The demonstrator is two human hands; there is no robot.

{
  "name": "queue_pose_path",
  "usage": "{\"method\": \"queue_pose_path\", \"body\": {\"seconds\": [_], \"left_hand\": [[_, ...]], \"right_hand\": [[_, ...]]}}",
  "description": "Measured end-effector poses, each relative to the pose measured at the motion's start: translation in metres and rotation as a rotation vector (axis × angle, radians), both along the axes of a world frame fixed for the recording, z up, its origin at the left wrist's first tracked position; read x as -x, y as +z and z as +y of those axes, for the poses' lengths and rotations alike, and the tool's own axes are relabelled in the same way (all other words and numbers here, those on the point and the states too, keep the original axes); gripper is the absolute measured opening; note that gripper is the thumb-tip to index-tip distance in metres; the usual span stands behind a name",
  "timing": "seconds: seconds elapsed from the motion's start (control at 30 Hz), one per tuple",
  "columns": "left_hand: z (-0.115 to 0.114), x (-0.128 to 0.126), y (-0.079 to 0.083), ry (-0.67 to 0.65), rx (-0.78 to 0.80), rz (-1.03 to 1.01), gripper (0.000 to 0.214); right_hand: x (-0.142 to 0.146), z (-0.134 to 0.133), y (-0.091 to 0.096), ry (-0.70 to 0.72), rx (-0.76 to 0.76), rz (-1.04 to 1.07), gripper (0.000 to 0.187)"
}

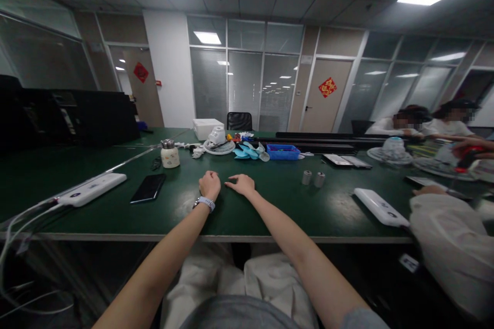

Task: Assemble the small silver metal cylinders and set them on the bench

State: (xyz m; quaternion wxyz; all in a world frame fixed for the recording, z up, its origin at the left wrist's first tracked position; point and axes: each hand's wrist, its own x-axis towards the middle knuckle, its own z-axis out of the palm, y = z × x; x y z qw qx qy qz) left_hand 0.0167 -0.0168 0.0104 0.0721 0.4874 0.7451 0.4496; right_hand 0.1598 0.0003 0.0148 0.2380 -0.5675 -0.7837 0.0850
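Note:
My left hand, with a pale watch on its wrist, rests low over the green table. Its fingers are curled in, and nothing shows in them. A short gap to the right, my right hand points leftward, thumb and fingers a little apart, holding nothing visible. Farther right stand two small metal cylinders, the left cylinder and the right cylinder, upright and apart from my hands. Left of my hands are a black phone lying flat and a cream bottle with a metal lid.
White power strips lie at left and right. Behind my hands are a white fan part, light-blue pieces, a blue basket and a white box. A co-worker's sleeve reaches in at right.

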Motion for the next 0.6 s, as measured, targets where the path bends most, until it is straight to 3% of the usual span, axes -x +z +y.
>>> {"method": "queue_pose_path", "body": {"seconds": [0.2,0.33,0.47,0.6], "left_hand": [[-0.002,-0.001,0.002,-0.011,0.011,0.003,0.034],[-0.004,-0.001,0.003,-0.014,0.013,-0.01,0.033],[0.0,0.0,0.001,-0.039,0.026,-0.008,0.032],[0.003,0.0,-0.001,-0.036,0.026,0.0,0.031]], "right_hand": [[0.014,0.0,-0.002,0.014,0.003,0.023,0.028],[-0.007,-0.005,0.005,0.032,-0.182,-0.006,0.027],[-0.077,-0.006,0.023,-0.106,-0.476,0.028,0.027],[-0.171,-0.006,0.031,-0.537,-0.691,0.111,0.03]]}}
